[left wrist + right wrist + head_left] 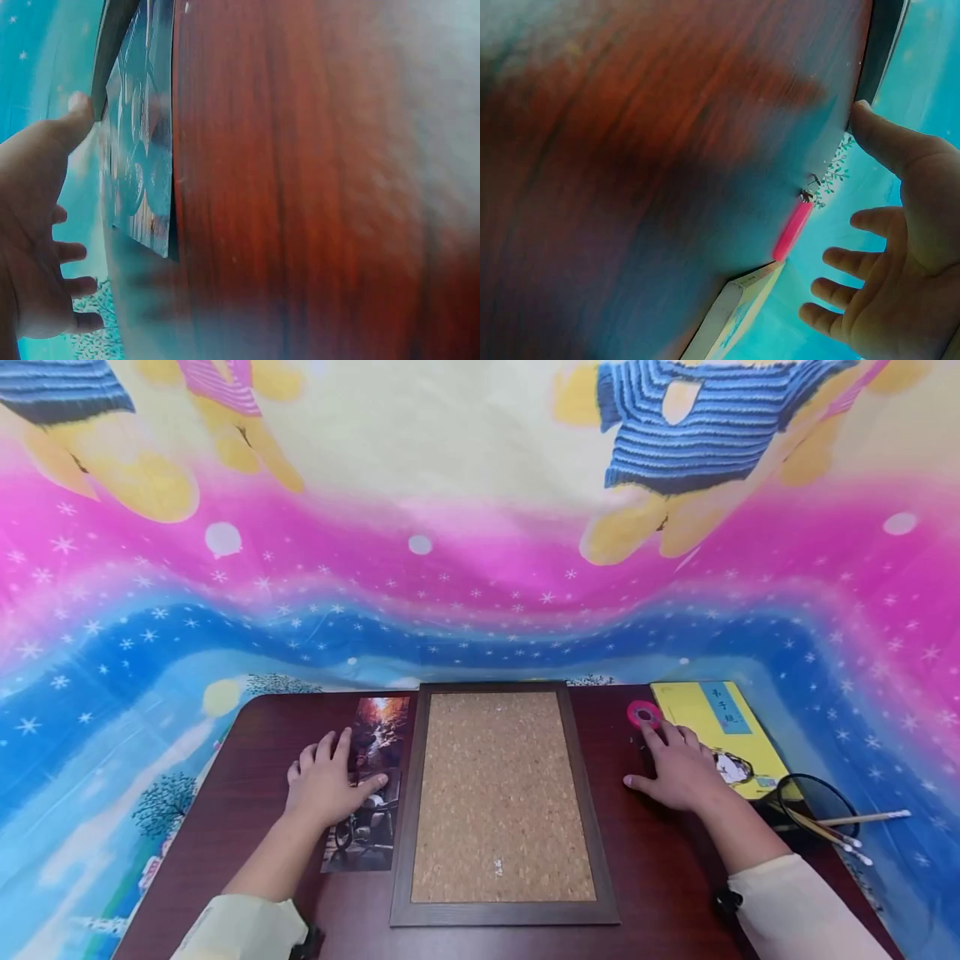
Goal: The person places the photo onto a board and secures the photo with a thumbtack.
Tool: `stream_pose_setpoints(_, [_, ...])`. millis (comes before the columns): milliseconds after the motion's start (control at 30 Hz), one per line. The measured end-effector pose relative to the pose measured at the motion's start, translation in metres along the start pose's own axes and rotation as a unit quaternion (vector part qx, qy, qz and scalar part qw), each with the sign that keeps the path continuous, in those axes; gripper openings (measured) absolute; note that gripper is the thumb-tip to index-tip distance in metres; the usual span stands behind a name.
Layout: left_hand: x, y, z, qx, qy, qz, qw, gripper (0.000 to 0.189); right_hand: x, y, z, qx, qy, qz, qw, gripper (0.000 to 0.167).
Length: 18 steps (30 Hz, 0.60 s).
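My left hand (324, 783) is spread, palm down, over two picture cards at the left of the table. The upper card (382, 722) shows an orange forest stream; the lower card (367, 843) shows a motorcycle. Between the hands lies a cork board (502, 793) in a dark wooden frame (506, 913). My right hand (681, 770), fingers apart, is over the table beside a pink round thing (643, 714) with a dark centre. In the right wrist view the fingers (855, 262) hold nothing, and the pink thing (793, 231) appears beyond them.
A yellow book (686, 697) lies at the back right, partly covered by the right hand. In front of it a dark mesh pencil holder (817, 789) lies tipped with several pencils (862, 817) sticking out. A patterned cloth (480, 560) hangs behind the dark red table (255, 760).
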State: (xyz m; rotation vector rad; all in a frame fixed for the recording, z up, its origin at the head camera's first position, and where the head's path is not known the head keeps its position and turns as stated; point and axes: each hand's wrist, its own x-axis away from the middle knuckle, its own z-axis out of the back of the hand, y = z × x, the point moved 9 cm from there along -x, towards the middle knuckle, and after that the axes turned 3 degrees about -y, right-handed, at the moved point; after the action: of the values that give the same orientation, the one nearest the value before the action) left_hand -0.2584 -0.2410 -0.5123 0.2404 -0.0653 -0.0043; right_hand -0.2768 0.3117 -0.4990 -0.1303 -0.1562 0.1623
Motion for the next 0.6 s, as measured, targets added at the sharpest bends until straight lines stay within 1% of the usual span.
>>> stream_pose_setpoints(267, [-0.014, -0.012, -0.002, 0.035, 0.007, 0.039, 0.9986, 0.114, -0.007, 0.004, -0.001, -0.013, -0.012, -0.003, 0.9998, 0.099])
stream_pose_setpoints(500, [-0.024, -0.017, -0.005, 0.052, -0.008, 0.065, 0.9965, 0.113, -0.014, 0.007, 0.001, -0.029, -0.017, 0.0, 0.9994, 0.085])
stream_pose_setpoints(600, [-0.026, -0.018, -0.006, 0.057, -0.006, 0.071, 0.9958, 0.111, -0.016, 0.008, 0.003, -0.032, -0.019, 0.002, 0.9993, 0.077])
